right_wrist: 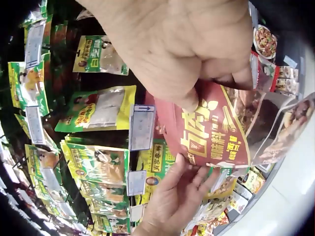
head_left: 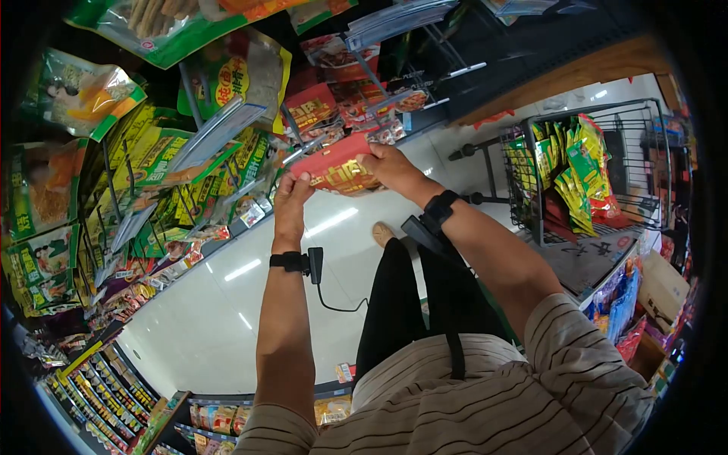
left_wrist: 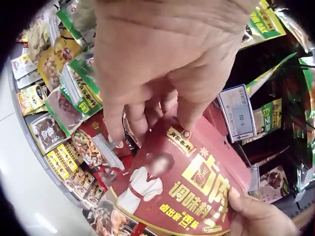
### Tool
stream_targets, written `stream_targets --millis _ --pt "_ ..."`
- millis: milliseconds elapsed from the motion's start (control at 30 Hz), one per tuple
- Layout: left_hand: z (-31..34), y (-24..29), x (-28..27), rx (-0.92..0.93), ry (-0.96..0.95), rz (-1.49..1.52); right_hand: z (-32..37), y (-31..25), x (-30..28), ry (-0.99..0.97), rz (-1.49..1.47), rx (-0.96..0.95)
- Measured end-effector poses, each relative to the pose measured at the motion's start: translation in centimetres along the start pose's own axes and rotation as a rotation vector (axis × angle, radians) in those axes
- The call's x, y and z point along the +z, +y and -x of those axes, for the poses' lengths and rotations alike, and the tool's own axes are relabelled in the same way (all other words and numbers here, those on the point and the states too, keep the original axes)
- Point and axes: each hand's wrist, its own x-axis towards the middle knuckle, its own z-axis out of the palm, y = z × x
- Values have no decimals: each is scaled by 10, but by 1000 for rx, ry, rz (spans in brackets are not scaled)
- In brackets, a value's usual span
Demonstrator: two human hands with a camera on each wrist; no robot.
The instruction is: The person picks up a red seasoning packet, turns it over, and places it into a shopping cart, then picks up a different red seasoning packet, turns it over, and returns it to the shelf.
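A red seasoning packet with large gold characters is held up between both hands, in front of the hanging racks. My left hand pinches its left end, the thumb lying on the front. At the other end my right hand grips the packet with its thumb over the face. In the left wrist view the packet shows a printed figure in white and gold lettering. Its clear end with dark food pictured or visible shows in the right wrist view, where the packet tilts between both hands.
Green and yellow packets hang on metal hooks to the left. Red packets hang behind the held one. A wire shopping cart with several green packets stands at the right. Price tags stick out from the hooks.
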Motion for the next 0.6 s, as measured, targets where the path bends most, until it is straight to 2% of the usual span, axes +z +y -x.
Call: stream_targets --millis 267,400,600 --pt "-11 20 -7 198 123 21 -19 -49 7 15 -143 -73" --pt "-10 30 -5 237 123 15 -34 -36 12 23 -216 -136" --pt "-14 30 6 275 151 119 -42 -36 10 50 -152 -46"
